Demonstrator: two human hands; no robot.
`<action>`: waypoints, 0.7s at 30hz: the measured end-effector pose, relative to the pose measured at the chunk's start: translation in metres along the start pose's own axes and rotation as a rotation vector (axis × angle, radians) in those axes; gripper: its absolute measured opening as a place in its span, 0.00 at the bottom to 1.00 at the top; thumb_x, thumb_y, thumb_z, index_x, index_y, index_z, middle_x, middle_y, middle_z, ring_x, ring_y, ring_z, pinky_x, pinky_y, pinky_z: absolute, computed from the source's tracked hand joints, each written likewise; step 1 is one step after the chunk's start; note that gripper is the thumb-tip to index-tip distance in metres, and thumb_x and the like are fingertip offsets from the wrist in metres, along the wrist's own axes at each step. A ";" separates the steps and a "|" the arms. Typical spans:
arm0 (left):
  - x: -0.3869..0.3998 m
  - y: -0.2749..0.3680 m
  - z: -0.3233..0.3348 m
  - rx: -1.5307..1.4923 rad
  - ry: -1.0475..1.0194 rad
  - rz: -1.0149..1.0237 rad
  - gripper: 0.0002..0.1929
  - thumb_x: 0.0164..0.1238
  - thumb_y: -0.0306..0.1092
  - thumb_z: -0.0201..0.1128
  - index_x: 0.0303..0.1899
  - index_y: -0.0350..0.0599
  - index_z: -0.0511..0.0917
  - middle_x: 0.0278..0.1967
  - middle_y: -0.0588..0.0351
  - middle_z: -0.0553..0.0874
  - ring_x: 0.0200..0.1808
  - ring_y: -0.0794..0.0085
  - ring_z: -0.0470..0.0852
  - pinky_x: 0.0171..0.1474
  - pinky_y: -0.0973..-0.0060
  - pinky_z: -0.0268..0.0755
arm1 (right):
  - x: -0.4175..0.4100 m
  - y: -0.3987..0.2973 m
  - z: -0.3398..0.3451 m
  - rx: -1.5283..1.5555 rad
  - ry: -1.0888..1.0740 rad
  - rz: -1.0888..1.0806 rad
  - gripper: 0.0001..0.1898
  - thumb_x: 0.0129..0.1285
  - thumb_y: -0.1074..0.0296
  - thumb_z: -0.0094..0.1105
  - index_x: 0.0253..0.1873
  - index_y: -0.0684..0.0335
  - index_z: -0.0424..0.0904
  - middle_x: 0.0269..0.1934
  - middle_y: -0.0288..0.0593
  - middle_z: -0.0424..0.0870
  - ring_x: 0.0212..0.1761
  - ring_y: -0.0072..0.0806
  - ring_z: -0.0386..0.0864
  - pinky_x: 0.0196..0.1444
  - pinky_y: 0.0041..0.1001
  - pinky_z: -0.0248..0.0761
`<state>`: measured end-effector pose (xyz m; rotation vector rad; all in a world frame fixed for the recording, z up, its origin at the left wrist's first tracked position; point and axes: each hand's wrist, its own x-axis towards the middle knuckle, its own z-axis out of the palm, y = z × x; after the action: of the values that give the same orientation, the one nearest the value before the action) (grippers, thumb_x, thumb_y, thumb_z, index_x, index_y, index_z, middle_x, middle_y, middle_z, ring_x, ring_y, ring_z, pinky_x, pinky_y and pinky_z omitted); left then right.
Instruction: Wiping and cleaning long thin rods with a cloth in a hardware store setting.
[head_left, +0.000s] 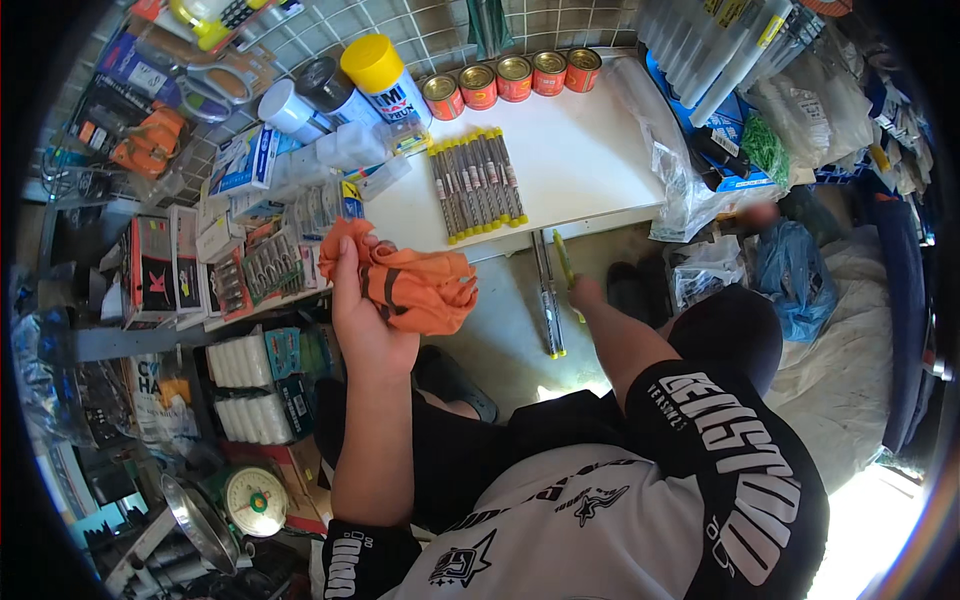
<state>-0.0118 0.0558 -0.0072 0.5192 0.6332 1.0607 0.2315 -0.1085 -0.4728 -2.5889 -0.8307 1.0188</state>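
My left hand is raised at the shelf's front edge and grips a crumpled orange cloth with dark stripes. Lower and to the right, my right hand is closed around a slender yellow-green thing, whose exact kind I cannot tell. Just left of that hand, long drill bits with yellow end caps extend below the shelf edge; what supports them is unclear. On the white shelf lies a row of several similar drill bits in clear tubes with yellow caps, side by side.
Several small red tins and spray cans line the shelf's back by a wire grid. Boxes and blister packs crowd the left. A blue box and plastic bags are at right. A dial scale stands lower left.
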 end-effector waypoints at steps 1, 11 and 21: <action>0.003 -0.002 0.001 0.001 -0.010 -0.012 0.09 0.83 0.40 0.55 0.51 0.48 0.79 0.41 0.65 0.84 0.46 0.77 0.82 0.56 0.74 0.76 | 0.002 0.000 -0.003 0.022 -0.014 0.039 0.15 0.61 0.65 0.63 0.53 0.60 0.85 0.51 0.57 0.87 0.55 0.53 0.85 0.57 0.45 0.77; 0.026 -0.007 -0.003 0.099 -0.015 -0.080 0.10 0.83 0.40 0.55 0.52 0.48 0.79 0.43 0.63 0.86 0.47 0.76 0.84 0.57 0.71 0.77 | 0.002 -0.051 -0.023 0.221 -0.010 0.162 0.20 0.72 0.54 0.54 0.55 0.67 0.81 0.55 0.64 0.84 0.59 0.57 0.81 0.60 0.46 0.74; 0.015 0.002 -0.010 0.221 -0.033 -0.033 0.12 0.83 0.41 0.56 0.56 0.47 0.78 0.49 0.61 0.85 0.52 0.74 0.83 0.60 0.69 0.76 | -0.056 -0.109 -0.074 0.046 -0.012 -0.026 0.22 0.71 0.53 0.52 0.53 0.69 0.82 0.57 0.65 0.82 0.58 0.56 0.82 0.59 0.49 0.75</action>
<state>-0.0152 0.0716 -0.0165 0.7147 0.7317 0.9545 0.2033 -0.0537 -0.3433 -2.5296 -0.8311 1.0345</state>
